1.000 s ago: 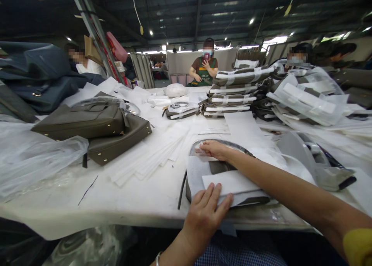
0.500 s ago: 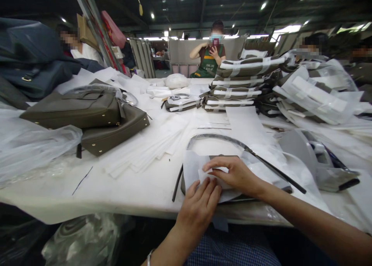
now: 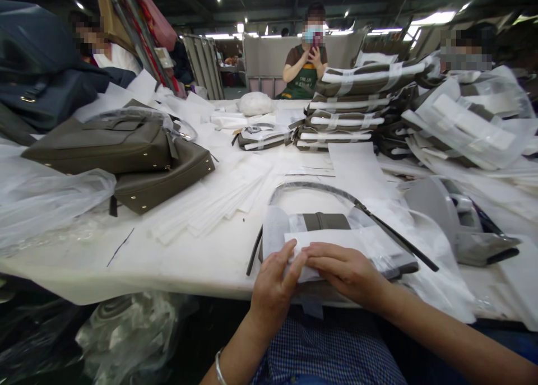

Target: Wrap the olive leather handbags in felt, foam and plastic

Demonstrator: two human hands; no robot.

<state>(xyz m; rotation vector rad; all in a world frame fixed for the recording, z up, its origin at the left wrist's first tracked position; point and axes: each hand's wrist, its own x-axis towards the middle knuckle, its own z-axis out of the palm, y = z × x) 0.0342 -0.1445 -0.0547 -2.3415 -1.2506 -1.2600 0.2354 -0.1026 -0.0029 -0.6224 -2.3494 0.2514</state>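
Observation:
A dark olive handbag (image 3: 323, 221) lies at the table's near edge in front of me, mostly covered by white paper (image 3: 340, 239). Its dark strap (image 3: 393, 236) arches behind it, partly sleeved in clear plastic. My left hand (image 3: 273, 281) pinches the paper near its left corner, thumb and forefinger close together. Against it, from the right, comes my right hand (image 3: 347, 265), its fingers pressed together on the paper's front part. The right thumb is mostly hidden. Both hands' fingertips nearly meet.
Two olive handbags (image 3: 163, 186) lie stacked at left, near clear plastic (image 3: 59, 205). Loose paper sheets (image 3: 218, 197) fan out mid-table. Wrapped bags (image 3: 340, 119) are piled at the back right. A grey tape dispenser (image 3: 471, 222) stands at right. A person (image 3: 305, 68) faces the table across from me.
My left hand has turned from lying flat to pinching the paper. The right hand has moved down toward me. The white paper now lies folded across the bag's front.

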